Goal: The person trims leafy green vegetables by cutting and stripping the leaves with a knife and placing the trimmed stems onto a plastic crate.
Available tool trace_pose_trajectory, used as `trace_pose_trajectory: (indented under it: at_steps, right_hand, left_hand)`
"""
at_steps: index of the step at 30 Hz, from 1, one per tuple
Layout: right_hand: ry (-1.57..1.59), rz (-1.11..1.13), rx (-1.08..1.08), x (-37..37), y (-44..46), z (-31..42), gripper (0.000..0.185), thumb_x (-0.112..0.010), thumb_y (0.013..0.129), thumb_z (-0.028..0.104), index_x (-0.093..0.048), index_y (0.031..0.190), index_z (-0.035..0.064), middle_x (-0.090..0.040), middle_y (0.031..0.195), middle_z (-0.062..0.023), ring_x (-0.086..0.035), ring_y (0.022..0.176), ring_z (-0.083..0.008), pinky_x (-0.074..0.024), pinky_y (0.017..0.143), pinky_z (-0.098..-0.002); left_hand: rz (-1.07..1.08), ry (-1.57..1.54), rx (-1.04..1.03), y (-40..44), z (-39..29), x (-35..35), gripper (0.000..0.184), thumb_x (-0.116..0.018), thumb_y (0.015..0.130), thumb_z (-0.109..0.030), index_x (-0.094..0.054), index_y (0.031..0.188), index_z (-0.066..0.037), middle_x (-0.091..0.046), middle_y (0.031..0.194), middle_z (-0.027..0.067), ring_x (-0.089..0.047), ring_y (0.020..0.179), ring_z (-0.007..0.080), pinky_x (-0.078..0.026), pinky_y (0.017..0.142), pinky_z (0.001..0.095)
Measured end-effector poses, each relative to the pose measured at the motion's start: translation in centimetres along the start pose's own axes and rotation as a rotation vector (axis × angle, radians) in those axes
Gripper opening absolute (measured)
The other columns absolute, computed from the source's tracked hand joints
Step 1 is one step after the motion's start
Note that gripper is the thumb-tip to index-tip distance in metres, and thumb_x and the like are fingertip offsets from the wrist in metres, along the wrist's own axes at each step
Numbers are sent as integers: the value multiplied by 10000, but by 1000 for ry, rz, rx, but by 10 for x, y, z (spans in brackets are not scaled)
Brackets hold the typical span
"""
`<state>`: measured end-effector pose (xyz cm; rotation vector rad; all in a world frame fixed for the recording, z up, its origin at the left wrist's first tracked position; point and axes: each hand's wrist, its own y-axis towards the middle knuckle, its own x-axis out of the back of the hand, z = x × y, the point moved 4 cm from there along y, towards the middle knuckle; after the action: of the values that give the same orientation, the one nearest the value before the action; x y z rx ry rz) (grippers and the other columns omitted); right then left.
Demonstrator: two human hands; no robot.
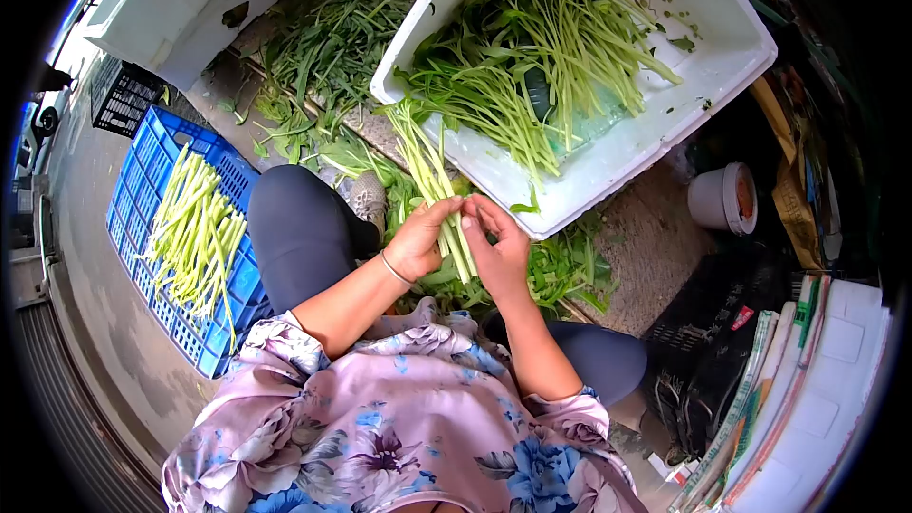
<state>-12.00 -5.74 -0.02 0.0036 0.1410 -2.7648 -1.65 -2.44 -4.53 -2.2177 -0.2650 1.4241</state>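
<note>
A small bunch of pale green water spinach stems [429, 163] stands between my hands, with its cut ends pointing toward me. My left hand [416, 242], with a bracelet at the wrist, is closed round the stems from the left. On the other side my right hand [500, 249] pinches at the same bunch, its thumb and fingertips together against the stems. Beyond them, a white foam box [608, 192] holds leafy water spinach [560, 47], and the bunch's far end is close to its near left corner.
To the left, a blue plastic crate [211, 361] bears trimmed stems [195, 228]. Discarded leaves [328, 57] cover the ground beyond my knees. A white bucket [708, 198], a black crate [698, 332] and stacked foam boards [807, 408] stand on the right. Another foam box [180, 14] is at upper left.
</note>
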Motion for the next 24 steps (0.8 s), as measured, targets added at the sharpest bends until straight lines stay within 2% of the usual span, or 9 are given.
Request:
trace_pose_trajectory:
  at_steps: [3,5,7,10,14,17,19,21,24]
  right_hand:
    - [-1,-200,-69,28,29,-7,274,-585,829,84,-546,1049,-74,-628,902,-85,-572,857,-103,-445,768,-235]
    - [-243,-331,-23,59,66,-23,237,-577,826,116,-574,1009,-35,-640,906,-97,-598,821,-137,-459,743,-262]
    - [-671,-402,-155,82,98,-42,248,-583,800,179,-596,973,3,-642,902,-131,-617,822,-236,-468,735,-322]
    - [-1037,-343,-369,87,125,-66,290,-597,762,229,-606,957,15,-632,904,-161,-597,829,-327,-460,736,-380]
    - [-1111,-264,-325,88,123,-72,307,-604,753,255,-609,960,28,-630,917,-161,-590,824,-340,-455,737,-388]
    - [-928,-179,-316,82,102,-51,324,-663,732,187,-602,963,-32,-633,844,-131,-589,685,-238,-457,669,-307]
    - [-291,-249,-223,73,72,-38,248,-671,746,122,-606,930,-30,-626,817,-70,-570,690,-141,-453,638,-264]
    - [-60,-286,-279,60,37,-22,223,-686,738,55,-600,918,-43,-578,761,-11,-494,650,-61,-406,576,-191]
    - [94,-208,-378,43,-6,-13,207,-685,747,58,-596,917,-21,-561,744,3,-471,619,-48,-379,548,-172]
  left_hand:
    - [-67,-50,3,-2,-8,-2,148,-541,851,-133,-537,951,-24,-590,903,59,-601,825,214,-516,740,378]
    - [-163,-21,-27,-1,-12,4,104,-533,851,-110,-524,916,-29,-576,859,55,-603,791,219,-522,710,407]
    - [-183,-16,-48,2,-13,9,91,-551,853,-133,-518,900,-62,-564,804,34,-589,718,186,-523,677,399]
    - [-204,-10,-105,-1,-22,2,139,-598,846,-220,-522,908,-122,-531,675,-22,-531,589,127,-508,607,347]
    - [-176,-23,-121,0,-26,8,144,-597,847,-216,-521,917,-116,-524,671,-22,-534,591,130,-507,613,339]
    - [-192,-1,-139,1,-26,9,152,-591,851,-207,-522,939,-105,-561,735,-4,-558,638,142,-508,630,327]
    - [-230,75,-132,3,-23,4,152,-586,853,-199,-523,941,-92,-597,826,26,-585,713,163,-510,648,324]
    - [-215,118,-111,5,-17,-2,164,-582,854,-194,-516,957,-85,-614,938,67,-602,818,193,-513,665,323]
    - [-97,130,-97,7,-6,-18,196,-595,837,-126,-494,994,-66,-598,1043,94,-593,926,242,-521,706,336]
